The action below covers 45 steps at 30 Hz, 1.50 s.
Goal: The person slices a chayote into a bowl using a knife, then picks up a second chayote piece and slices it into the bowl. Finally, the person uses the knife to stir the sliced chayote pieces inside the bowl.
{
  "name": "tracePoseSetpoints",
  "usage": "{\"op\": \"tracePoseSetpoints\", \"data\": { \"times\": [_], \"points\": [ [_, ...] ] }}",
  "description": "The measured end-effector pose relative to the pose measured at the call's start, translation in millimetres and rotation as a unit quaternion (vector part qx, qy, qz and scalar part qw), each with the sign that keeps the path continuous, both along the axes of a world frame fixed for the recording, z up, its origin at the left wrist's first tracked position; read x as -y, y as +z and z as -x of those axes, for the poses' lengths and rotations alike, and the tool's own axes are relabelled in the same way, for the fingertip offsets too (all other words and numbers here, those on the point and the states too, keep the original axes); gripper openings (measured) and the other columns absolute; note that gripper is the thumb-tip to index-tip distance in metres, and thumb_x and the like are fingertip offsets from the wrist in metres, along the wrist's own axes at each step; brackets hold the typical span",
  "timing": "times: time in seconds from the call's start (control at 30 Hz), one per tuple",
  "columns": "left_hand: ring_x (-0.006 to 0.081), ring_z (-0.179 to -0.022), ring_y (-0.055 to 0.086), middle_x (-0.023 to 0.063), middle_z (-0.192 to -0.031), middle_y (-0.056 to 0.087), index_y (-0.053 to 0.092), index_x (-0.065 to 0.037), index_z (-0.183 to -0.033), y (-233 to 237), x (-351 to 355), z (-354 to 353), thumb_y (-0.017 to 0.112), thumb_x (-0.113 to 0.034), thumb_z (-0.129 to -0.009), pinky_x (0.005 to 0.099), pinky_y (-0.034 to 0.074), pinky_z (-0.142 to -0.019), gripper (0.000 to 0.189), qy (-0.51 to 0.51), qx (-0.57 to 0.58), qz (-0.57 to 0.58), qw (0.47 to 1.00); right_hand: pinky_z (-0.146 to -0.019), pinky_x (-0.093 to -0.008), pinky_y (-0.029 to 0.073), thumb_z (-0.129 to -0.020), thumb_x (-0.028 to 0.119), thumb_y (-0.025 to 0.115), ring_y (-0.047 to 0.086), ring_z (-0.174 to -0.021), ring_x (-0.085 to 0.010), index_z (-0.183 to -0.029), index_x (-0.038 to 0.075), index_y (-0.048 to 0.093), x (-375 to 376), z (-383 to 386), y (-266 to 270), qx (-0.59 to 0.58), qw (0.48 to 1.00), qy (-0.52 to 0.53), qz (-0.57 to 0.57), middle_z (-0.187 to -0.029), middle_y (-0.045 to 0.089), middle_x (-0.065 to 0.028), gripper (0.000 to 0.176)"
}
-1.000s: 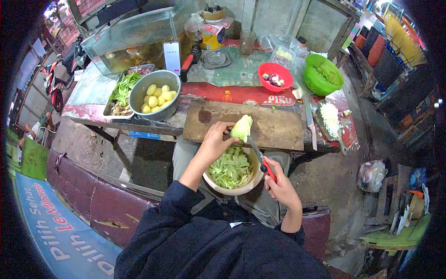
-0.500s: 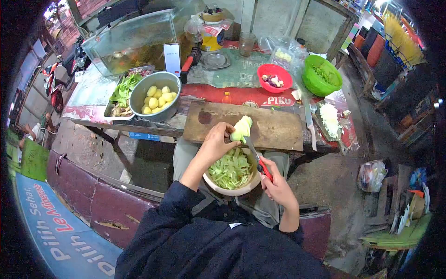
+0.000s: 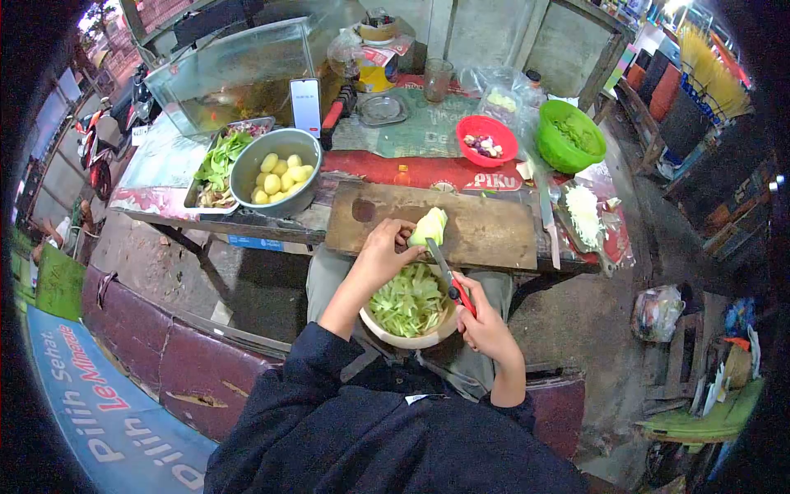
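Over the near edge of the wooden board [image 3: 485,229], my left hand [image 3: 385,249] is closed around a pale green chayote [image 3: 430,225]; the fingers hide its left end. My right hand [image 3: 485,321] grips a knife with a red handle [image 3: 462,296]. Its dark blade reaches up to the chayote's lower side and seems to touch it. Right below, a pale bowl [image 3: 397,339] sits between my legs, holding many thin light-green slices [image 3: 403,300].
Left of the board stand a grey bowl [image 3: 239,185] of peeled potatoes and a tray [image 3: 194,198] with greens. A propped phone [image 3: 305,107] is behind. To the right are a red basket [image 3: 487,123], a green basket [image 3: 568,156], a second knife [image 3: 550,216] and shredded white vegetable [image 3: 583,214].
The knife and my right hand have shifted slightly left, the blade now lying closer under the chayote. My left hand and the chayote stay almost in place.
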State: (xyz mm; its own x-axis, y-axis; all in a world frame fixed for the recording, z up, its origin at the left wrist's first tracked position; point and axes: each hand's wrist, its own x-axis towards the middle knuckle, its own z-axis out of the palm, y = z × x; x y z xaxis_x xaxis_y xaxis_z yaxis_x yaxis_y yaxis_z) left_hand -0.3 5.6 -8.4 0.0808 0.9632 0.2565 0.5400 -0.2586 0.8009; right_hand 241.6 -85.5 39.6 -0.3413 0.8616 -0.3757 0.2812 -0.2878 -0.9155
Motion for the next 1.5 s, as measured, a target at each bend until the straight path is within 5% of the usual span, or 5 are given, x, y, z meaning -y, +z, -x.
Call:
{"op": "tracePoseSetpoints", "data": {
  "times": [0.37,0.47,0.97,1.1,1.5],
  "points": [
    [0.0191,-0.083,0.068,0.0126,-0.098,0.069,0.069,0.001,-0.119,4,1,3,0.081,-0.013,-0.085,0.0313,0.056,-0.078,0.039,0.003,0.011,0.024,1.0,-0.059,-0.0325,0.05,-0.103,0.007,0.048,0.054,-0.061,-0.0127,-0.157,0.018,0.035,-4,-3,-11,0.031,0.998,0.011,-0.058,-0.136,0.059,-0.013,0.056],
    [0.0203,-0.088,0.07,0.0137,-0.1,0.071,0.068,0.001,-0.121,9,5,5,0.08,-0.012,-0.085,0.0324,0.057,-0.081,0.04,0.008,0.02,0.038,0.999,-0.043,-0.0228,0.037,-0.105,0.009,0.044,0.043,-0.047,-0.0067,-0.16,0.026,0.028,-7,-9,-38,0.022,0.991,0.038,-0.127,-0.074,0.05,-0.0003,0.06],
    [0.0244,-0.086,0.07,0.0174,-0.107,0.068,0.065,0.002,-0.12,5,12,-5,0.073,-0.008,-0.086,0.0349,0.058,-0.08,0.036,0.098,0.019,0.017,0.995,-0.095,-0.0481,0.049,-0.102,0.008,0.046,0.065,-0.114,-0.0475,-0.155,0.013,0.029,2,25,-7,0.071,0.988,0.029,-0.136,-0.13,0.06,-0.0302,0.056],
    [0.0239,-0.084,0.07,0.0167,-0.102,0.068,0.066,0.002,-0.117,4,12,-7,0.074,-0.009,-0.086,0.0349,0.058,-0.077,0.034,0.118,0.01,0.018,0.993,-0.042,-0.0315,0.046,-0.107,0.011,0.041,0.052,-0.045,-0.0139,-0.16,0.024,0.021,3,51,-51,0.085,0.972,0.005,-0.221,-0.074,0.058,-0.0087,0.058],
    [0.023,-0.085,0.072,0.0155,-0.097,0.072,0.068,0.001,-0.113,5,13,-6,0.074,-0.006,-0.084,0.0342,0.058,-0.078,0.03,0.118,0.026,0.01,0.993,-0.085,-0.0583,0.052,-0.101,0.004,0.043,0.066,-0.095,-0.0528,-0.155,0.009,0.024,9,57,-36,0.162,0.952,0.0,-0.258,-0.115,0.063,-0.0369,0.058]
  ]
}}
